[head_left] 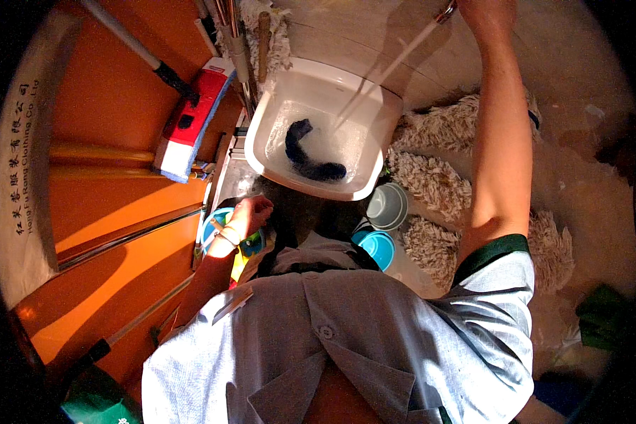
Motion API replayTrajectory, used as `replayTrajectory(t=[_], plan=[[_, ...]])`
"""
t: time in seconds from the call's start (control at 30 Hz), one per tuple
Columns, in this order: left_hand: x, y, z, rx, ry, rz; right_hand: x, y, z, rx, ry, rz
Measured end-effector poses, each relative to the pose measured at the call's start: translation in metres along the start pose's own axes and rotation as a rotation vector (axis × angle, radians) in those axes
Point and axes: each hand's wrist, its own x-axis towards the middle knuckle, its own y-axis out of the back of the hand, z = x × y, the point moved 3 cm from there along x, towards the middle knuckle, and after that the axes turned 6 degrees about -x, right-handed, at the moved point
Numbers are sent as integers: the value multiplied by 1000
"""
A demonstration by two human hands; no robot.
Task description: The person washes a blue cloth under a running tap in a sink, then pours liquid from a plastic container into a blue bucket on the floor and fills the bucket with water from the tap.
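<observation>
Head view: a white sink (393, 106) sits near the top middle, and a dark blue cloth (318, 169) lies curled like a hook down inside it. The cloth looks wet, and bubbly water is around it. A thin stream of water (410, 49) runs down into the sink from a shiny tap (445, 12). The right hand (489, 18) is up at the top edge, just beside the tap. Its fingers are cut off there, so I can't tell how wide they are or if they hold anything.

The left hand (249, 215) is low, near the front left corner of the sink. Its fingers are bent in, and I can't tell if something small is inside. It is over a blue tub (208, 230), with a band (225, 236) around its wrist.

Just below the sink are a grey tub (385, 205) and a light blue tub (377, 249). Fluffy mop heads (431, 180) lie to the right. On the left, a red and white mop (203, 88) with a blue edge leans by the orange boards (113, 134).
</observation>
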Motion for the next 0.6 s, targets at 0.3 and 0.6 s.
replayTrajectory(t=[0.3,0.6], plan=[[2,-1,-7,-9,20,-11,-2,1,-2,71,-5,-11],[4,0,0,48,27,-9,-1,1,0,50,-6,-22]])
